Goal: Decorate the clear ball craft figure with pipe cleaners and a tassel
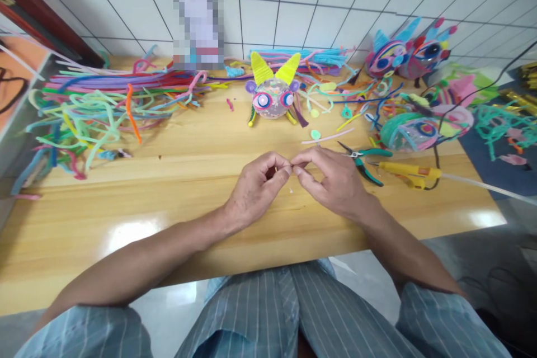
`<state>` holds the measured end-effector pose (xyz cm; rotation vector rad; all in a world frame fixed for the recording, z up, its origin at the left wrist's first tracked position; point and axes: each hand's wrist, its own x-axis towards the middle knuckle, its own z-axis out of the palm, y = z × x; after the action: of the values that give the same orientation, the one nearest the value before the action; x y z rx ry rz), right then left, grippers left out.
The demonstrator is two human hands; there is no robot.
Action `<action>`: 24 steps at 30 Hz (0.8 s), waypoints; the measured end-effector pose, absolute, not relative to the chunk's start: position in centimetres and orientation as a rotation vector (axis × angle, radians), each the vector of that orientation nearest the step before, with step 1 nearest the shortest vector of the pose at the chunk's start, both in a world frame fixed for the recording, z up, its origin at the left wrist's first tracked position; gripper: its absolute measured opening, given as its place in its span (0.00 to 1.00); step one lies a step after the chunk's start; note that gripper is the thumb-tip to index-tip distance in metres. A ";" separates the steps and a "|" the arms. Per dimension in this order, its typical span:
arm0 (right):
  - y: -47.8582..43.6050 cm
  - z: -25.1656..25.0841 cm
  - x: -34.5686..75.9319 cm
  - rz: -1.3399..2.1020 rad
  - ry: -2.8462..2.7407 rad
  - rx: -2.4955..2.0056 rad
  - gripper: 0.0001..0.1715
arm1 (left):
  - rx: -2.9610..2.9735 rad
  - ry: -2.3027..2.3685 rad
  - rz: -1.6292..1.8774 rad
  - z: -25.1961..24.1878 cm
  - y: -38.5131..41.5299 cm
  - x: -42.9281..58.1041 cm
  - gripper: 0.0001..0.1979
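My left hand [257, 187] and my right hand [331, 179] meet fingertip to fingertip just above the wooden table [168, 201]. Both are curled into pinches on some tiny piece that is too small to name. Straight beyond them stands a small round craft creature [272, 95] with yellow ears and purple eyes. A pale pink pipe cleaner with a mint disc [323, 135] lies just past my right hand. Teal-handled pliers [364, 159] and a yellow glue gun [409, 173] lie to the right of that hand.
A big pile of coloured pipe cleaners [100, 100] covers the back left. More craft creatures [409, 53] and a teal bundle [419, 128] crowd the back right. A black cable [474, 92] crosses there. A white tiled wall stands behind.
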<state>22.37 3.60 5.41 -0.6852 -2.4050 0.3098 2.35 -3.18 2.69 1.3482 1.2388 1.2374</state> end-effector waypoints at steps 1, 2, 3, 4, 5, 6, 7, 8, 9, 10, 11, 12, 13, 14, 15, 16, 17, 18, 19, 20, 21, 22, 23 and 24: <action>3.6 5.4 22.4 0.298 -2.417 -0.681 0.05 | 1.365 1.241 1.237 2.6 -3.2 2.4 0.08; 3.6 5.4 22.4 0.293 -2.425 -0.681 0.05 | 1.380 1.243 1.237 2.6 -3.2 2.4 0.08; 3.6 5.3 22.5 0.298 -2.432 -0.684 0.05 | 1.392 1.244 1.237 2.5 -3.2 2.4 0.08; 3.7 5.3 22.5 0.316 -2.437 -0.693 0.06 | 1.404 1.245 1.238 2.5 -3.3 2.4 0.08; 3.7 5.2 22.6 0.342 -2.442 -0.703 0.06 | 1.415 1.246 1.239 2.5 -3.3 2.4 0.08; 3.7 5.1 22.6 0.370 -2.446 -0.716 0.05 | 1.427 1.249 1.242 2.4 -3.3 2.5 0.07; 3.8 5.0 22.7 0.397 -2.448 -0.729 0.05 | 1.441 1.254 1.248 2.4 -3.3 2.5 0.07; 3.8 4.9 22.7 0.421 -2.451 -0.741 0.05 | 1.458 1.258 1.256 2.4 -3.3 2.5 0.07; 3.8 4.9 22.7 0.441 -2.453 -0.752 0.04 | 1.475 1.263 1.265 2.4 -3.2 2.5 0.06; 3.8 4.8 22.8 0.455 -2.452 -0.765 0.04 | 1.492 1.267 1.274 2.3 -3.2 2.5 0.06; 3.9 4.7 22.7 0.471 -2.452 -0.783 0.04 | 1.510 1.271 1.284 2.3 -3.2 2.5 0.06; 3.9 4.6 22.7 0.488 -2.453 -0.805 0.04 | 1.528 1.274 1.293 2.3 -3.2 2.5 0.06; 3.9 4.6 22.7 0.509 -2.453 -0.829 0.04 | 1.547 1.277 1.301 2.3 -3.2 2.5 0.06; 3.8 4.5 22.7 0.531 -2.450 -0.854 0.04 | 1.565 1.281 1.307 2.2 -3.2 2.5 0.06; 3.8 4.5 22.6 0.555 -2.444 -0.877 0.05 | 1.578 1.287 1.312 2.2 -3.2 2.6 0.06; 3.8 4.5 22.6 0.582 -2.435 -0.891 0.05 | 1.583 1.294 1.315 2.1 -3.2 2.6 0.06; 3.8 4.4 22.5 0.608 -2.424 -0.899 0.05 | 1.579 1.299 1.320 2.1 -3.3 2.6 0.05; 3.9 4.4 22.5 0.632 -2.411 -0.903 0.05 | 1.566 1.304 1.327 2.0 -3.3 2.7 0.05; 3.9 4.4 22.5 0.652 -2.400 -0.908 0.05 | 1.551 1.309 1.336 2.0 -3.3 2.8 0.04; 3.9 4.4 22.4 0.670 -2.390 -0.913 0.05 | 1.542 1.311 1.344 1.9 -3.3 2.8 0.04; 3.9 4.4 22.4 0.687 -2.382 -0.922 0.05 | 1.543 1.314 1.349 1.9 -3.3 2.8 0.03; 3.9 4.4 22.4 0.703 -2.375 -0.930 0.05 | 1.557 1.318 1.353 1.8 -3.3 2.8 0.03; 3.9 4.4 22.4 0.720 -2.370 -0.939 0.05 | 1.579 1.323 1.356 1.8 -3.2 2.8 0.04; 3.9 4.4 22.3 0.736 -2.363 -0.942 0.05 | 1.606 1.329 1.362 1.7 -3.2 2.8 0.04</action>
<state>22.32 3.89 4.36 -0.9423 -2.3626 0.7365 2.83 -3.20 1.72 1.6063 1.3292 1.3625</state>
